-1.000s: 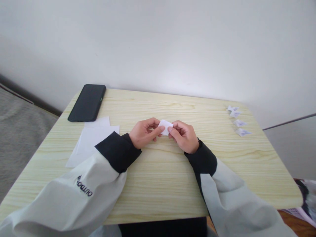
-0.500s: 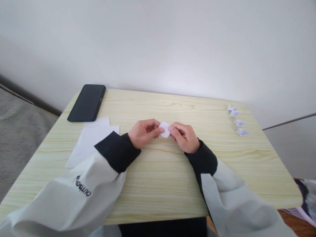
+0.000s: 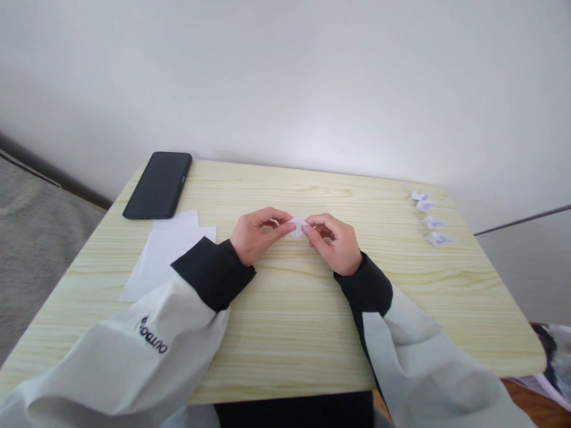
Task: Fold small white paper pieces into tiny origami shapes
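Observation:
A small folded piece of white paper (image 3: 298, 228) is held between my two hands over the middle of the table. My left hand (image 3: 261, 235) pinches its left side between thumb and fingers. On the right side, the thumb and fingertips of my right hand (image 3: 334, 241) grip it too. The paper has a pointed, roughly diamond-like outline; its corners are partly covered by my fingertips.
White paper sheets (image 3: 172, 252) lie overlapping by my left sleeve. Beyond them is a black tablet or large phone (image 3: 158, 185). Several small folded white paper pieces (image 3: 433, 222) stand in a row at the right. A wall (image 3: 303, 83) rises behind the wooden table (image 3: 294, 345).
Both hands have risen slightly away from me, and their grip on the folded paper has shifted toward its upper side corners. The paper now looks flatter and more pointed.

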Demonstrator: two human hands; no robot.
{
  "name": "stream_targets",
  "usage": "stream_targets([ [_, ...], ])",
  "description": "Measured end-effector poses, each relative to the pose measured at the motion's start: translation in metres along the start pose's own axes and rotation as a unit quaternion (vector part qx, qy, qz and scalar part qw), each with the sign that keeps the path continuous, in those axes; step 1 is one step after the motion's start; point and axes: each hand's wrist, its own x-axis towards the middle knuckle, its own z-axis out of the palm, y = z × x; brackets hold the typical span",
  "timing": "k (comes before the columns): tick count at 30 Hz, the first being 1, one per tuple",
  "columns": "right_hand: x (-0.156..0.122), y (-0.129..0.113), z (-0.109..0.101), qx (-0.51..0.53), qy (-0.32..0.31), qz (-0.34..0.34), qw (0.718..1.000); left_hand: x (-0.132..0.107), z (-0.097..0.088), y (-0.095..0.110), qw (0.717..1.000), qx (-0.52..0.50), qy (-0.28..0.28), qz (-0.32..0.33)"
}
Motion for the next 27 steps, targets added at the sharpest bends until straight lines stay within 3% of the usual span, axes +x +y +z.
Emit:
stream_targets([
  [6,0.003,0.003,-0.002,-0.083,0.022,-0.052,0.995,0.0,-0.005,-0.003,0.979,0.148,0.049,0.133],
  [10,0.005,0.008,-0.005,-0.167,-0.009,-0.112,0.979,-0.001,-0.007,-0.012,0.946,0.264,0.005,0.188],
  [15,0.007,0.014,-0.007,-0.211,-0.048,-0.13,0.968,-0.001,-0.007,-0.018,0.921,0.339,-0.04,0.189],
  [27,0.008,0.009,-0.006,-0.188,-0.084,-0.05,0.977,0.0,-0.005,-0.013,0.934,0.312,-0.075,0.159],
])
